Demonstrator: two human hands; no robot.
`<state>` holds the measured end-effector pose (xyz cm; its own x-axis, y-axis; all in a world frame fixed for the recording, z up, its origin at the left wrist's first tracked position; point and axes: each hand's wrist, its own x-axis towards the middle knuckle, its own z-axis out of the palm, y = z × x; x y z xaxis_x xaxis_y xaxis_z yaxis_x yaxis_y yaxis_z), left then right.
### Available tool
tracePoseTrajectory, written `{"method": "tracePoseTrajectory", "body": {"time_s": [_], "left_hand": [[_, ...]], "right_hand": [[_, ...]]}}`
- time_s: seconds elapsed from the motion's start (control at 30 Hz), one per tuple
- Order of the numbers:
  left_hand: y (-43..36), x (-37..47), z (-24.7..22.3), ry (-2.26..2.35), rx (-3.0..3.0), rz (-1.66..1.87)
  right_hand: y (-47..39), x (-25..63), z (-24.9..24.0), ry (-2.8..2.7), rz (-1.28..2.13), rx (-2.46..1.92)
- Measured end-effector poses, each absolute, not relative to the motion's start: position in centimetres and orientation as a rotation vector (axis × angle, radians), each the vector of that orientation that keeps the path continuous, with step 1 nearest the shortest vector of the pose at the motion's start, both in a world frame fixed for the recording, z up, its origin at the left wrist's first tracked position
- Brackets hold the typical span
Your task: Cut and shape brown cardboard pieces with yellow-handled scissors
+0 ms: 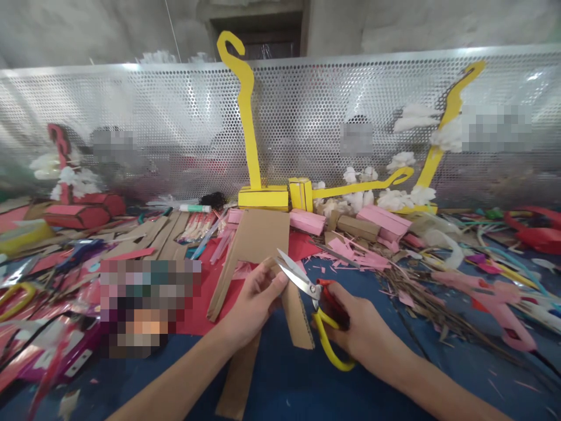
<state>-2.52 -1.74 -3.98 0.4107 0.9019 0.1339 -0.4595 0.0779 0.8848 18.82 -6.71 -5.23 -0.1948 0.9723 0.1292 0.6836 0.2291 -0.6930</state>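
Observation:
My left hand (260, 301) pinches a brown cardboard strip (298, 320), which slants down to the right from the fingers. In my right hand (363, 327) is a pair of scissors (312, 289) with red and yellow handles. The blades lie right by my left thumb and point up and left; whether they touch the strip I cannot tell. A wide cardboard piece (264, 234) lies just beyond my hands, over red paper (197, 304). Under my left wrist another cardboard strip (240, 374) runs toward me.
Yellow hook-topped stands (263, 197) are at the back by a perforated metal panel (175, 117). To the right lie a pink glue gun (495, 298), pink paper scraps (359, 254) and thin brown strips (421, 292). More cardboard strips (164, 234) lie left, near a blue glue gun (81, 251).

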Motion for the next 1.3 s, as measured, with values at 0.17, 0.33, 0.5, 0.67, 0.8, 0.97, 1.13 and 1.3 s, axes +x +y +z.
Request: {"method": "tracePoseTrajectory", "body": {"time_s": [0.17, 0.33, 0.5, 0.67, 0.8, 0.97, 1.13, 1.3], "left_hand": [[-1.7, -2.7, -4.4, 0.506, 1.126, 1.053], [-1.6, -3.1, -4.6, 0.54, 1.273, 1.003], [-1.7, -3.0, -4.4, 0.545, 1.375, 1.052], [-1.7, -2.7, -4.7, 0.572, 1.273, 1.03], [-1.8, -2.7, -4.9, 0.53, 1.208, 0.99], [-2.0, -2.7, -4.7, 0.541, 1.197, 0.975], [-2.1, -2.7, -4.5, 0.546, 1.297, 0.968], [-2.2, -2.5, -4.5, 0.546, 1.385, 0.945]], "right_hand": [[-6.4, 18.7, -4.9, -1.946, 0.464, -1.44], [-6.7, 18.9, -4.4, -1.983, 0.375, -1.323], [-6.5, 19.0, -5.0, -1.948, 0.458, -1.427], [-6.4, 18.7, -4.6, -1.947, 0.518, -1.573], [-6.6, 18.6, -4.2, -1.913, 0.551, -1.587], [-6.5, 18.9, -4.5, -1.907, 0.542, -1.618], [-6.2, 19.0, -4.9, -1.942, 0.285, -1.456], [-6.4, 18.7, -5.2, -1.972, 0.297, -1.401]]}}
